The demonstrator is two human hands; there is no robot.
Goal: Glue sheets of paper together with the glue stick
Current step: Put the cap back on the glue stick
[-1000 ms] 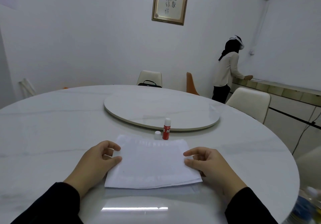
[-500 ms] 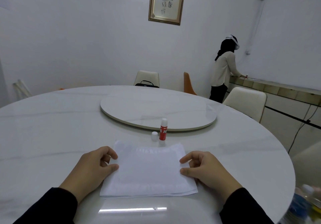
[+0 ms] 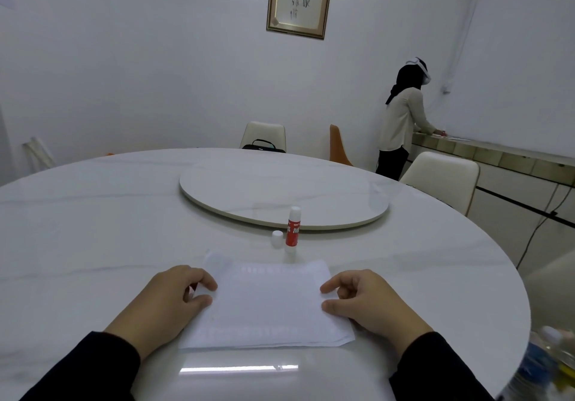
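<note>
A stack of white paper sheets (image 3: pixel 267 304) lies flat on the round white table (image 3: pixel 93 245) right in front of me. My left hand (image 3: pixel 168 301) holds the stack's left edge, with thumb and curled index finger pinching it. My right hand (image 3: pixel 370 304) pinches the right edge the same way. Beyond the far edge of the paper a red and white glue stick (image 3: pixel 293 227) stands upright with its cap off. Its small white cap (image 3: pixel 277 239) sits just to its left.
A round turntable (image 3: pixel 217 192) rests on the middle of the table behind the glue stick. Chairs (image 3: pixel 441 179) stand around the far side. A person (image 3: pixel 401 120) stands at a counter at the right wall. Bottles (image 3: pixel 547 366) show blurred at the lower right.
Both hands stay at the paper's side edges and the sheets have not shifted on the table. Only my view has moved slightly.
</note>
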